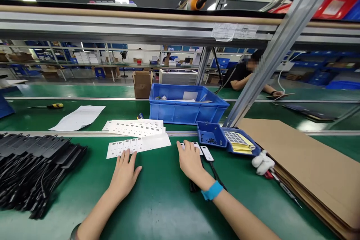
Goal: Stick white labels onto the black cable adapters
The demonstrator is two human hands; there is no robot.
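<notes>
My left hand [125, 174] lies with fingers spread, its fingertips at the lower edge of a white label sheet [153, 141]. More label sheets [135, 127] lie in a loose stack just behind. My right hand [192, 161], with a blue band at its wrist, rests palm down with fingers apart over small white-faced devices with black cables, and partly hides them. Beside it lies one such white-faced device [207, 153], its cable running toward me. On the far left, many black cabled devices [47, 148] are piled in overlapping rows.
Behind the hands stand a large blue bin [187, 110], a small blue tray [210, 135] of black bits and another with yellow label sheets [240, 142]. Cardboard sheets [303, 157], tweezers [287, 189] and a metal post [267, 63] are right. A screwdriver [54, 105] lies left. A co-worker [239, 77] sits opposite.
</notes>
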